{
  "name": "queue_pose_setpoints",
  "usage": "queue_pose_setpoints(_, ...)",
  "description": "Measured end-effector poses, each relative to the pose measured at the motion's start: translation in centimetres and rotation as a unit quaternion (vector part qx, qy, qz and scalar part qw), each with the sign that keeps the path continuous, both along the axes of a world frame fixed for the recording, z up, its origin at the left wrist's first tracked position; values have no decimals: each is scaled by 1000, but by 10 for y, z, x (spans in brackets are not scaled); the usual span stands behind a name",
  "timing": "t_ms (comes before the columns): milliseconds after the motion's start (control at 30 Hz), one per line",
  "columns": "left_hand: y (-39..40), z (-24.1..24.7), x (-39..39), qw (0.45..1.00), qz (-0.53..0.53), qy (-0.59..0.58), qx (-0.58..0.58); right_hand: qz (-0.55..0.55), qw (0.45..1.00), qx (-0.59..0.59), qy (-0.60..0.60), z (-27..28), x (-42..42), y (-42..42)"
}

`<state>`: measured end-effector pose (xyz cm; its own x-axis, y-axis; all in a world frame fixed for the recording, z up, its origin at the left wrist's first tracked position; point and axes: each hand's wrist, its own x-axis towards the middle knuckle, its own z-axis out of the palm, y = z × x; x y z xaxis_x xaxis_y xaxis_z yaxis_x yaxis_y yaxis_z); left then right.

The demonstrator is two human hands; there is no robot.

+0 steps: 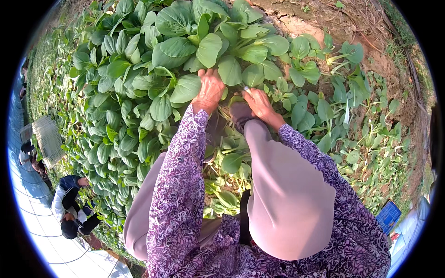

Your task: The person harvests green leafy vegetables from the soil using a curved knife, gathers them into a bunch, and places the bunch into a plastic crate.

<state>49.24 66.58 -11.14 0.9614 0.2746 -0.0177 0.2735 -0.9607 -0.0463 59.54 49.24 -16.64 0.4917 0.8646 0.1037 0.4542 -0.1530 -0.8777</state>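
Note:
Broad-leaved green plants that look like bok choy (175, 50) stand before me. My left hand (210, 87) reaches in at the base of a large plant; its fingertips go under the leaves, so its grip is hidden. My right hand (259, 102), to the right and a little lower, has its fingers curled around a small tool, of which a pale end (247, 89) shows by the index finger. The rest of that tool is hidden. A large leaf (230, 70) hangs between and above the two hands. My shoe (240, 110) is just beside the right hand.
Dense leafy plants (120, 139) fill the left side. Smaller plants (325, 111) and bare soil (379, 62) lie to the right. A white plastic crate (48, 140) and a crouching person (71, 205) are at the far left; a blue crate (388, 216) is at the lower right.

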Motion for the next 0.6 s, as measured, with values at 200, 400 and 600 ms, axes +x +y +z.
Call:
queue_pose_setpoints(200, -20, 15, -8, 988, 120, 80, -61, 33, 933, -212, 287, 11, 12, 11)
queue_pose_setpoints(400, -30, -38, -25, 981, 178, 77, 6, 72, 931, -293, 204, 19, 14, 21)
queue_pose_setpoints(600, -36, -35, -34, 975, 202, 68, -64, 76, 920, -342, 174, 21, 11, 25)
